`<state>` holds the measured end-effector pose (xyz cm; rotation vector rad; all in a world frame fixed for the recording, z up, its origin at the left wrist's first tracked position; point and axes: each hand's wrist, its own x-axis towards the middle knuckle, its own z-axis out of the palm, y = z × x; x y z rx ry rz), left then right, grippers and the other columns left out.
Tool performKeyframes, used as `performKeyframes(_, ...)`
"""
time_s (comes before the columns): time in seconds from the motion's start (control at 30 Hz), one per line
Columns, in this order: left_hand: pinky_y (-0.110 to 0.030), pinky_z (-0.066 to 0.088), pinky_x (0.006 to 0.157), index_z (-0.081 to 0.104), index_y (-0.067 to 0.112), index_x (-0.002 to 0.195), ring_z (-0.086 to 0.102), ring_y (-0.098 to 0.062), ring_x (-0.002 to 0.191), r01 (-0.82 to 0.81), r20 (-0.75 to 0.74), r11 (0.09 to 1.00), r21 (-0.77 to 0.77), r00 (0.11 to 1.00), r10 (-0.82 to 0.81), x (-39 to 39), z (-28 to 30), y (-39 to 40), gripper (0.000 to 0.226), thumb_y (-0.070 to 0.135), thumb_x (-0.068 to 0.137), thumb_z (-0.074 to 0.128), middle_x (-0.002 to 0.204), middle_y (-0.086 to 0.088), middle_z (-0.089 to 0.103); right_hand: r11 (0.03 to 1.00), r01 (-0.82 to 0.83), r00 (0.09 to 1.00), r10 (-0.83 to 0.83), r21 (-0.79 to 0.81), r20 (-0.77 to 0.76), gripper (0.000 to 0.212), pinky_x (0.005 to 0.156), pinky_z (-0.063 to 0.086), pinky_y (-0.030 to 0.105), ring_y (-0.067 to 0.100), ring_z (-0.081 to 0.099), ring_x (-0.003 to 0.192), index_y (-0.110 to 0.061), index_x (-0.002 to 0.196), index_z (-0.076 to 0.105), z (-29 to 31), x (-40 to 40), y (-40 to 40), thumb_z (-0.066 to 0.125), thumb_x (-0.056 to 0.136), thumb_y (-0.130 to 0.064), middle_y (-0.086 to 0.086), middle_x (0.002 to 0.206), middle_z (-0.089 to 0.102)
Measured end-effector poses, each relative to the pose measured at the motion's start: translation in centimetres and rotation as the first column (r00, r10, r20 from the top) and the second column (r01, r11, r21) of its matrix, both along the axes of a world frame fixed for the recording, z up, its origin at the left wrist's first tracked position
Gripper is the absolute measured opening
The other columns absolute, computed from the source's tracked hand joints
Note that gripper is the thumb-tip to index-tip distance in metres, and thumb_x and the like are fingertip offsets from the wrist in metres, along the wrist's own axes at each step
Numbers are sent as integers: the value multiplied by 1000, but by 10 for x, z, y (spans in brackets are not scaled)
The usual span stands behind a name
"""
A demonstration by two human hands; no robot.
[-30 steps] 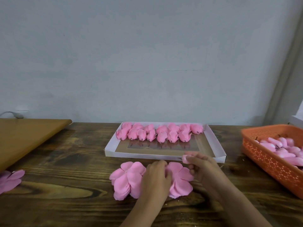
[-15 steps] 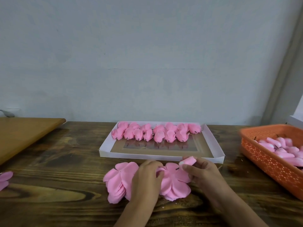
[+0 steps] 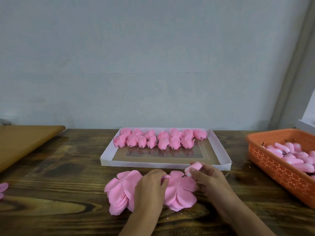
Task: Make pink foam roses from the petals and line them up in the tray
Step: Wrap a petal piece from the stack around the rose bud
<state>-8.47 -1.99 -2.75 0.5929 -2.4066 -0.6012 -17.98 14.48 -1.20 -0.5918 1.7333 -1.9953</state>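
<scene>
Both forearms enter from the bottom edge, the left from about 6 o'clock and the right from about 5 o'clock. The left hand (image 3: 150, 188) lies palm down with its fingers curled toward 1 o'clock. The right hand (image 3: 208, 178) has its thumb and fingers bent, pinching.
</scene>
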Motion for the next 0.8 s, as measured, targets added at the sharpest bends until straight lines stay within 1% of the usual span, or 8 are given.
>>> performKeyframes(0.1,-18,42,68,76,20,77,50,-2,91,10,-23,999,-30,1000,-11,0,0,1,13,24,90,73,97,18,65,1000,-13,1000,13,-12,-16,29,79,58,43,25,72,86,-13,94,76,1,0,0,78,81,-38,9,94,75)
performKeyframes(0.17,-11,36,67,71,20,71,47,1,93,53,-82,998,-16,995,-54,2,3,3,17,23,87,76,94,22,58,999,-10,1000,9,-32,-7,33,75,58,38,22,70,81,-12,91,75,3,0,0,75,77,-42,7,88,74)
performKeyframes(0.23,-10,41,68,66,22,73,53,2,83,105,-132,993,47,986,-98,4,5,7,16,25,87,74,84,21,60,999,-4,1000,4,-40,4,33,74,56,37,21,69,80,-12,89,75,4,1,0,72,78,-43,6,86,73)
performKeyframes(0.3,-18,50,68,63,26,77,60,0,75,138,-141,969,207,984,-111,5,8,11,16,29,91,71,73,15,65,999,-8,1000,8,-39,15,30,73,56,35,22,70,81,-13,91,76,5,1,1,71,81,-42,7,89,74)
performKeyframes(0.47,-20,50,61,61,24,84,66,1,69,198,-230,836,512,969,-89,3,14,15,14,31,96,65,76,15,70,995,-85,996,86,-43,20,26,69,56,27,21,71,81,-9,93,73,7,7,0,71,86,-33,14,96,75)
performKeyframes(0.57,-10,49,61,65,22,93,68,6,76,232,-262,704,672,963,-67,2,16,13,8,27,93,71,82,21,72,992,-119,993,119,-48,-1,28,74,58,29,25,73,89,-8,98,72,7,9,-2,71,87,-34,17,104,74)
performKeyframes(0.7,-16,53,65,69,20,100,73,-5,81,250,-250,564,787,965,-80,2,17,8,24,20,81,84,84,7,78,989,-134,991,133,-61,-14,36,82,60,36,28,72,96,-8,98,73,7,13,-5,74,83,-40,17,105,74)
performKeyframes(0.8,-18,55,62,69,14,99,73,-7,74,246,-241,549,798,967,-83,4,16,5,25,15,80,85,81,0,79,986,-152,988,151,-69,-23,35,77,59,31,24,73,94,-6,98,71,8,15,-5,72,86,-39,14,103,75)
